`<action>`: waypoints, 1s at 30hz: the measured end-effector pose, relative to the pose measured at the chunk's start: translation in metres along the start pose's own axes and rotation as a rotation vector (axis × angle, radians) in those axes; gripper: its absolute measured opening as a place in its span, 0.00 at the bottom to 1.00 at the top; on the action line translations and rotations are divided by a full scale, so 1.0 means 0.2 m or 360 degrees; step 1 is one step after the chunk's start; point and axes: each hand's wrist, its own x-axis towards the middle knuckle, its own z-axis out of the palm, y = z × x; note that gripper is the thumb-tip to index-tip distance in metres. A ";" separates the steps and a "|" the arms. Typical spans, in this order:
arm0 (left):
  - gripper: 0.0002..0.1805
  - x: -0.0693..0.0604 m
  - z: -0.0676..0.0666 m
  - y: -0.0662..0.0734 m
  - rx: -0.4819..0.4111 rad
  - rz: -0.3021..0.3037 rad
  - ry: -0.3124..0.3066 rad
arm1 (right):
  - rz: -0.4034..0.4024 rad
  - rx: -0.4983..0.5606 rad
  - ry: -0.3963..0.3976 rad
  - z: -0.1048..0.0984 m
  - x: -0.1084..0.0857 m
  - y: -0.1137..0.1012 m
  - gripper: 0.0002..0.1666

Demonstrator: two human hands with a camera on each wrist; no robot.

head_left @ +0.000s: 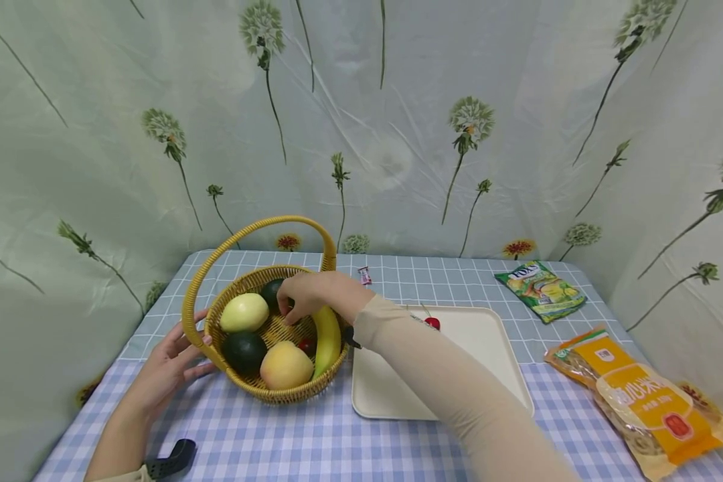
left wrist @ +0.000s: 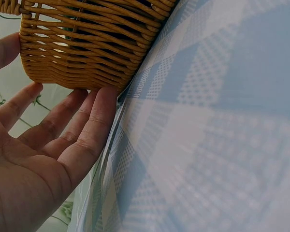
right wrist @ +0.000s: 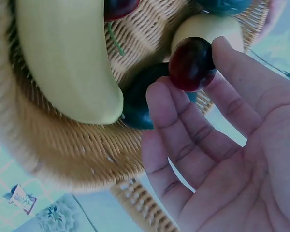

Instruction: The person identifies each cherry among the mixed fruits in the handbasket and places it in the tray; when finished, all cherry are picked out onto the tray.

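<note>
My right hand (head_left: 313,291) is inside the yellow wicker basket (head_left: 241,264). Between thumb and fingers it pinches a dark red cherry (right wrist: 192,64), which the hand hides in the head view. Around it in the basket lie a banana (head_left: 328,341), a peach (head_left: 286,365), a pale yellow-green fruit (head_left: 244,312), two dark green fruits (head_left: 244,353) and another cherry (head_left: 306,345). My left hand (head_left: 171,361) touches the basket's left side with fingers extended, the fingertips (left wrist: 106,96) against the lower weave.
A cream tray (head_left: 385,395) stands right of the basket, partly under my right forearm, with a red cherry (head_left: 432,323) at its back. Farther right lie a green FOX'S packet (head_left: 542,290) and an orange food bag (head_left: 645,402). A small wrapped sweet (head_left: 365,275) lies behind.
</note>
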 end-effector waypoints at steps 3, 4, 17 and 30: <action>0.37 0.00 0.00 0.00 0.0002 0.0004 -0.0004 | -0.0046 0.0046 0.0010 -0.01 -0.06 0.02 0.12; 0.37 0.00 0.00 0.00 -0.0001 0.0007 -0.0005 | -0.0060 0.0071 0.0014 -0.02 -0.09 0.02 0.12; 0.36 0.00 0.00 -0.01 -0.0015 0.0027 -0.0018 | -0.0082 0.0354 0.0166 0.00 -0.40 0.21 0.14; 0.36 0.00 0.00 -0.01 -0.0018 0.0036 -0.0024 | 0.0085 0.0651 0.0344 0.16 -0.71 0.48 0.17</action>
